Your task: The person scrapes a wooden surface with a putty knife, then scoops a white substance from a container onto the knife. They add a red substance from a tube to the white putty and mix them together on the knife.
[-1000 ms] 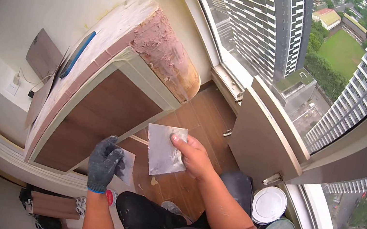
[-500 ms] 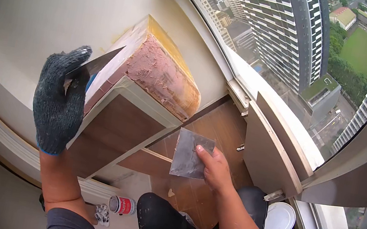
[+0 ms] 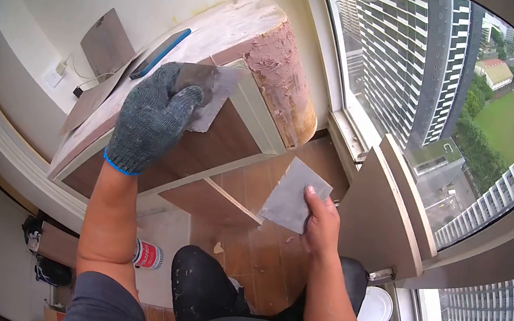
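Observation:
My left hand, in a dark grey knitted glove with a blue cuff, grips a thin metal putty scraper smeared with filler. That scraper is in front of the cabinet's pale edge; whether it touches cannot be told. Bare, my right hand pinches a second flat grey scraper, thumb on its face, held above the floor. Rough pink putty coats the cabinet's rounded end. On the cabinet top, beside my gloved hand, lies a long blue-edged tool.
A brown panel leans by the wall. Near my knees stand a red-labelled can and a white lid. Cabinet doors stand on the right by the tall window. Wood flooring lies below.
My left hand and its scraper have moved right and nearer the cabinet's front edge. The view has shifted, showing more of the cabinet top. My right hand's scraper has tilted.

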The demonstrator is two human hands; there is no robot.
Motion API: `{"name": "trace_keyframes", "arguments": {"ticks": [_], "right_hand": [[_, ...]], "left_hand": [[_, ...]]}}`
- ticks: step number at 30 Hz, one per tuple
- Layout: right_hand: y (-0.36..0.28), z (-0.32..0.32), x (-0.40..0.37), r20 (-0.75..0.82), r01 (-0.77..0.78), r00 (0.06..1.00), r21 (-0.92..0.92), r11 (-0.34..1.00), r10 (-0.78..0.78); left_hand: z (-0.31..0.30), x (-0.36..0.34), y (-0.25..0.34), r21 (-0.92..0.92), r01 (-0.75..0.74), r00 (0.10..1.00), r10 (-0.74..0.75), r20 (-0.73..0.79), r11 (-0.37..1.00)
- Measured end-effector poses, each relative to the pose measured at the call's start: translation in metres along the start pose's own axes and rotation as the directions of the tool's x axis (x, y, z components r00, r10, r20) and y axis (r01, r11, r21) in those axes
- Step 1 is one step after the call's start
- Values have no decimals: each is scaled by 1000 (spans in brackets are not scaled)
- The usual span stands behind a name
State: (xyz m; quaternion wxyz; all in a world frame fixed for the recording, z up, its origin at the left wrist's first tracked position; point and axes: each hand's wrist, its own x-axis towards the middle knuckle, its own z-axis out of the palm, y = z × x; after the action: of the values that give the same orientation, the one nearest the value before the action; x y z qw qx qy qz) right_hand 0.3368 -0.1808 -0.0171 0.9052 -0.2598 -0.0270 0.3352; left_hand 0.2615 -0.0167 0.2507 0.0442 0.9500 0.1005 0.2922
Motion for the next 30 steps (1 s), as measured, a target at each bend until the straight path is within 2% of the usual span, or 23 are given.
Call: {"name": "trace_keyframes", "arguments": {"ticks": [1,3,5,8,11,14,17,19,21,23,26,29,30], "right_hand": [[2,1,0,0,2,1000,-10,1000,-2],[7,5,1,3,5,1000,-21,1000,-5],[15,0,5,16,-2,1000,-46,999,3],[16,3,2,28,10,1000,-64,998,-9],[21,1,2,43,21,999,-82,996,-18],[20,-4,4,56,37,998,-99,994,-32],[18,-4,3,41,47,998,-83,995,-43],[14,-3,5,36,60,998,-61,996,-58],[13,-4,4,36,68,997,-43,997,-66],[13,-5,4,35,77,996,-30,997,-76],[9,-4,4,15,97,995,-4,995,-97],[8,-8,5,-58,136,989,25,990,-134],[8,-11,7,-84,153,985,31,988,-150]], "left_hand": [[1,-2,-3,15,11,1000,-11,1,1000],[11,-7,-18,167,-184,982,172,81,969],[17,-10,-19,148,-19,998,11,54,989],[26,-5,-29,-90,-9,1000,8,-16,996],[46,-7,-25,168,-179,983,183,-9,969],[46,-4,-22,59,-119,991,122,-47,991],[64,-8,-22,145,-297,954,288,79,944],[58,-9,-14,186,-345,938,346,30,920],[63,-10,-12,193,-334,943,329,55,923],[78,-12,-18,175,-246,966,226,129,953],[78,-16,-3,83,-206,972,194,130,975],[97,-25,-9,141,-208,961,175,216,968],[104,-31,-10,116,-209,964,184,193,971]]}}
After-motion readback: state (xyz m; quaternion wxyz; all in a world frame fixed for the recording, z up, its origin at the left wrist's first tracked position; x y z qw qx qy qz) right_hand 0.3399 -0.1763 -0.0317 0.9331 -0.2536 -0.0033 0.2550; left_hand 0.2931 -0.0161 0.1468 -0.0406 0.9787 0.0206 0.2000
